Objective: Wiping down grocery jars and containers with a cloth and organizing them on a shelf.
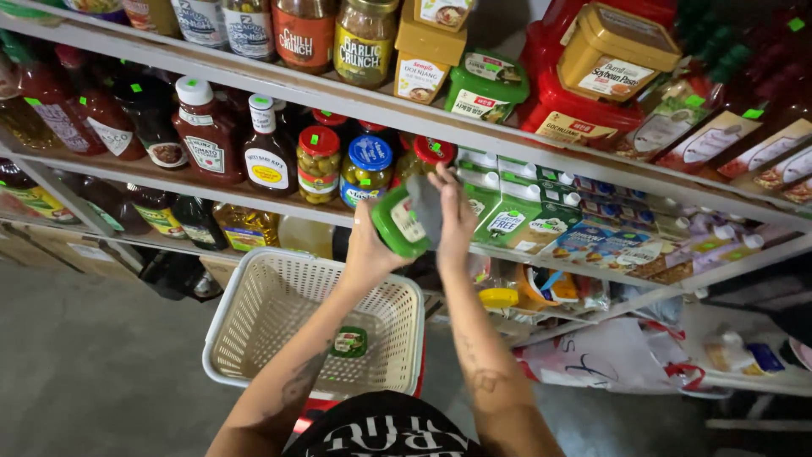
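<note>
While left hand (365,250) grips a green-lidded jar (402,222), right hand (452,222) presses a grey cloth (425,206) (fingers flat).

You held a green-lidded tub (400,222) with a white label before the middle shelf (592,173). A matching green tub (348,342) lay in the cream basket (222,315). Yellow tubs (616,46) and red tubs (575,114) stood toward the top shelf's right end, and green-and-white cartons (512,222) sat on the middle shelf.
</note>
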